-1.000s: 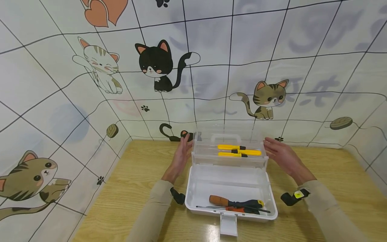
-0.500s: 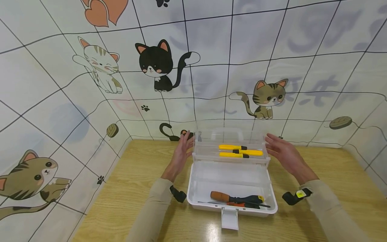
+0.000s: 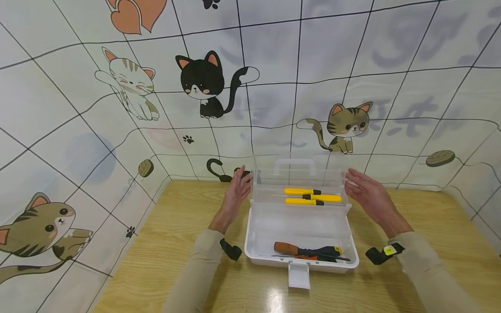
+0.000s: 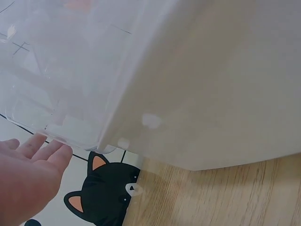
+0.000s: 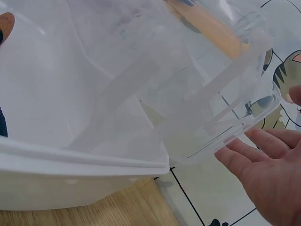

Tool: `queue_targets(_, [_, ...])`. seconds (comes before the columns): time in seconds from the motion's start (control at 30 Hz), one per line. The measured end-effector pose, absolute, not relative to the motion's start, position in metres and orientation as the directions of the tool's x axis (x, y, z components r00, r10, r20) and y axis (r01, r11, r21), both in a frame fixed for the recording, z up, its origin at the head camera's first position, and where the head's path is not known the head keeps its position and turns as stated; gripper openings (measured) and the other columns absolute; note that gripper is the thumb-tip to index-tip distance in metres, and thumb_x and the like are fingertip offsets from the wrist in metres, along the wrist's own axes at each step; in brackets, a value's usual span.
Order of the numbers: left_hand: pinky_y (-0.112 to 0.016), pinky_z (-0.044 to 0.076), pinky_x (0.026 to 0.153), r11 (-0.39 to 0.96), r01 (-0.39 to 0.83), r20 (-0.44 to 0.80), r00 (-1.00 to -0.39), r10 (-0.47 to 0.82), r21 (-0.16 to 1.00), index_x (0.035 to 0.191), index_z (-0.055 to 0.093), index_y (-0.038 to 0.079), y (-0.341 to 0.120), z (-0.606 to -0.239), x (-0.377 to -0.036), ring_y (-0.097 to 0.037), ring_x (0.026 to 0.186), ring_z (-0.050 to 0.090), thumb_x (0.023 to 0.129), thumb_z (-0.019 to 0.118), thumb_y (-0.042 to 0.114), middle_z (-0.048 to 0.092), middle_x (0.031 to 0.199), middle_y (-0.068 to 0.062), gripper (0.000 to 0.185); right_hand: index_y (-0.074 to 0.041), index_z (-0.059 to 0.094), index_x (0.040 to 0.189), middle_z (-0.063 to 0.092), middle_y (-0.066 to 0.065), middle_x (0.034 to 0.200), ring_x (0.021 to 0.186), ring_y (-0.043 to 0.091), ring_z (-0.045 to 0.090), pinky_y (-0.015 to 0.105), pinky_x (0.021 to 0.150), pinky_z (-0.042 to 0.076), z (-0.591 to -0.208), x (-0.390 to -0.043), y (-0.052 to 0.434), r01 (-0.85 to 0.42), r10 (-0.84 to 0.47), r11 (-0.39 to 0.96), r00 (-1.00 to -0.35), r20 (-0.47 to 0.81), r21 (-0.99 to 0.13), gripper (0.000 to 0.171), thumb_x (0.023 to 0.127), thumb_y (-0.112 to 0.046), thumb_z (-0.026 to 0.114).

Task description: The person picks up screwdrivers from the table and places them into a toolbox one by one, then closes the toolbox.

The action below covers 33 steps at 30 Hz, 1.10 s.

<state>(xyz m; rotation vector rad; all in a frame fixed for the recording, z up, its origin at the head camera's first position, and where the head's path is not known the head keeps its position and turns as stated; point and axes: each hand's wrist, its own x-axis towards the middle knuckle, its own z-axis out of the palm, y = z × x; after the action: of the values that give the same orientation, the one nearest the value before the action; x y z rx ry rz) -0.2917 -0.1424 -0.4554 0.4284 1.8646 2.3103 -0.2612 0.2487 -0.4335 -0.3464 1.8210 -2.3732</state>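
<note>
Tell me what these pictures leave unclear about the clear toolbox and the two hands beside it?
- Left hand: contact with the lid unclear; head view too small, left wrist view shows only fingertips.
- Right hand: right wrist frame edge crops it.
- Screwdriver tips in the box: too thin to tell.

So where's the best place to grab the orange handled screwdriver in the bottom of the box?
Probably by its orange handle, coming straight down from above with the fingers across it: the screwdriver lies flat in the white box, handle leftward, and the front wall blocks a low approach.
</note>
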Motion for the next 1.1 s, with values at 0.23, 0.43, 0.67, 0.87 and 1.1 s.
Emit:
queue_targets(0.23, [-0.048, 0.015, 0.121, -0.231, 0.081, 0.146, -0.949, 0.281, 0.970, 0.160, 0.012, 0.013, -0.140, -0.451, -0.290, -0.039, 0.148, 0.023, 0.106, 0.019, 0.053, 0.021, 0.162, -0.021, 0.068, 0.001, 0.001, 0.157, 0.046, -0.010, 0.133, 0.114, 0.000, 0.061, 0.018, 0.095, 0.048, -0.434, -0.260, 0.248, -0.076, -0.239, -0.297, -0.959, 0.151, -0.952, 0.069, 0.108, -0.027, 0.041])
queue_targets(0.43, [-0.047, 0.014, 0.122, -0.259, 0.096, 0.169, -0.947, 0.273, 0.961, 0.160, 0.013, 0.013, -0.138, -0.448, -0.289, -0.037, 0.149, 0.022, 0.107, 0.021, 0.051, 0.019, 0.161, -0.024, 0.066, -0.005, 0.003, 0.159, 0.044, -0.007, 0.134, 0.117, 0.000, 0.059, 0.018, 0.097, 0.047, -0.436, -0.260, 0.246, -0.116, -0.220, -0.343, -0.955, 0.199, -0.932, 0.065, 0.109, -0.026, 0.038])
queue_targets(0.67, [-0.049, 0.012, 0.121, -0.286, 0.112, 0.191, -0.946, 0.264, 0.952, 0.160, 0.014, 0.015, -0.136, -0.447, -0.286, -0.039, 0.149, 0.019, 0.108, 0.020, 0.046, 0.020, 0.158, -0.025, 0.061, -0.006, 0.047, 0.136, 0.056, 0.005, 0.125, 0.117, 0.014, 0.064, 0.027, 0.096, 0.051, -0.439, -0.259, 0.245, -0.143, -0.190, -0.558, -0.937, 0.294, -0.818, 0.031, 0.108, -0.016, 0.040])
queue_targets(0.87, [-0.047, 0.015, 0.121, -0.267, 0.135, 0.204, -0.947, 0.250, 0.954, 0.160, 0.017, 0.015, -0.135, -0.448, -0.284, -0.039, 0.149, 0.021, 0.107, 0.020, 0.047, 0.024, 0.155, -0.025, 0.061, -0.002, 0.057, 0.122, 0.060, 0.008, 0.114, 0.112, 0.019, 0.066, 0.032, 0.096, 0.052, -0.441, -0.258, 0.246, -0.152, -0.133, -0.627, -0.946, 0.297, -0.764, 0.024, 0.107, -0.012, 0.041])
queue_targets(1.1, [-0.045, 0.016, 0.121, -0.229, 0.167, 0.222, -0.945, 0.242, 0.959, 0.159, 0.018, 0.017, -0.134, -0.451, -0.276, -0.038, 0.146, 0.028, 0.105, 0.024, 0.053, 0.029, 0.148, -0.026, 0.065, -0.006, 0.058, 0.128, 0.060, 0.007, 0.113, 0.110, 0.018, 0.068, 0.032, 0.093, 0.052, -0.440, -0.250, 0.245, -0.154, -0.093, -0.578, -0.963, 0.253, -0.801, 0.026, 0.106, -0.013, 0.047])
